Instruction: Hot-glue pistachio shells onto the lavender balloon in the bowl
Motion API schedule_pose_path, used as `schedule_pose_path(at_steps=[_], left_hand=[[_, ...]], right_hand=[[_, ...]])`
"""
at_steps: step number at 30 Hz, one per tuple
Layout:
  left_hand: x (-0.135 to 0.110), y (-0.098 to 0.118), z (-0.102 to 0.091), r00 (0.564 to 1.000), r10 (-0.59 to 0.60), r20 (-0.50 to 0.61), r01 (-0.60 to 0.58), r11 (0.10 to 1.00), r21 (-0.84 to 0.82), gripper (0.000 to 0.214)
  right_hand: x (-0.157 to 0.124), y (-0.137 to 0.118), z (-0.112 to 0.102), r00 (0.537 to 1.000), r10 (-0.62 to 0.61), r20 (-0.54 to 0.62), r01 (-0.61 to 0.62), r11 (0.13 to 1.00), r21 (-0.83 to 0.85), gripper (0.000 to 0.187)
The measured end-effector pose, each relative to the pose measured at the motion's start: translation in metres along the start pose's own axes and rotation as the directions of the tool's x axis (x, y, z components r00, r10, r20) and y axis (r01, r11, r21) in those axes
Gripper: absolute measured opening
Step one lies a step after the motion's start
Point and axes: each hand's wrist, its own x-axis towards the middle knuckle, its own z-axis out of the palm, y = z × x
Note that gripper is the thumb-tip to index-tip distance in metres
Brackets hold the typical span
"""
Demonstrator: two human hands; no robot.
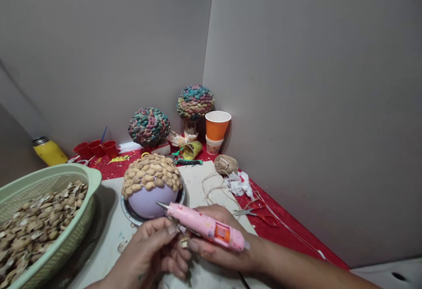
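My right hand (pixel 227 254) is wrapped round a pink hot glue gun (pixel 198 223) with an orange window, its metal nozzle pointing left. A small piece of peanut shell (pixel 183 242) shows at my right fingertip, close to the left fingers. Just below the nozzle my left hand (pixel 154 247) has thumb and forefinger pinched together; what lies between them is hidden. Beyond both hands a lilac balloon (pixel 150 199), its upper part covered in peanut shells (pixel 150 172), rests in a round bowl (pixel 127 207).
A green basket (pixel 94 177) of shells (pixel 42 218) stands left. At the back are two painted shell-covered balls (pixel 195 101), an orange paper cup (pixel 217 126), red cups (pixel 96 148) and a yellow bottle (pixel 51 152). Twine (pixel 226 164) and scissors (pixel 267 220) lie right.
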Motion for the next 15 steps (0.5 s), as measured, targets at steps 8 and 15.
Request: schedule_pose_path(at_steps=[8, 15], left_hand=[[-0.0063, -0.0016, 0.0013, 0.995, -0.022, 0.093, 0.027, 0.998, -0.054, 0.029], [-0.0098, 0.0025, 0.0038, 0.996, -0.04, 0.078, 0.046, 0.995, -0.085, 0.021]], right_hand=[[-0.0011, 0.002, 0.0005, 0.983, -0.183, 0.023, 0.185, 0.965, -0.187, 0.02], [-0.002, -0.0001, 0.0015, 0.985, -0.172, 0.003, 0.17, 0.97, -0.173, 0.018]])
